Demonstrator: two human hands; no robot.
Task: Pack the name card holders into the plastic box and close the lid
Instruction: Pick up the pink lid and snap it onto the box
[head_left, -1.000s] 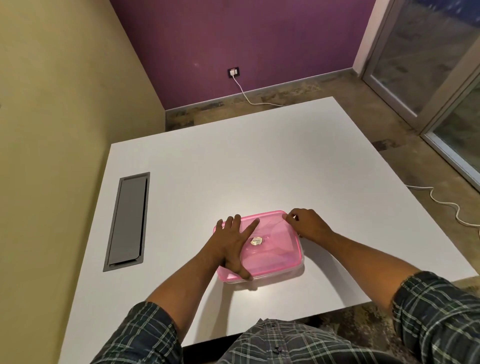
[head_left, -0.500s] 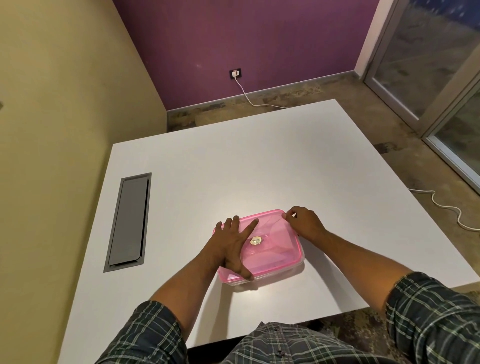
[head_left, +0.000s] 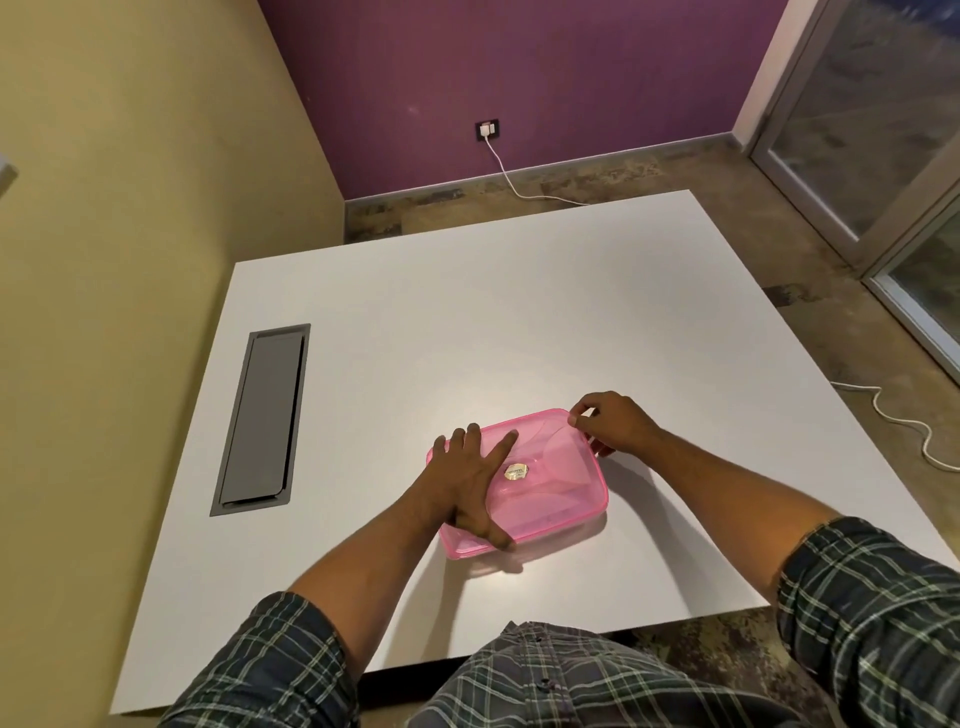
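Observation:
A pink translucent plastic box (head_left: 550, 493) lies on the white table (head_left: 467, 322) near the front edge, its pink lid on top with a small round sticker (head_left: 516, 472) in the middle. My left hand (head_left: 467, 483) lies flat on the lid's left half, fingers spread and straight. My right hand (head_left: 608, 423) is at the box's far right corner, fingers curled round the lid's rim there. The name card holders show only as faint shapes through the lid.
A grey cable hatch (head_left: 262, 418) is set into the table at the left. A white cable (head_left: 519, 187) runs from a wall socket across the floor behind the table, and another lies on the floor at the right (head_left: 904, 421).
Both hands stay on the box; the right hand has curled a little more round the far right corner. The view has shifted slightly.

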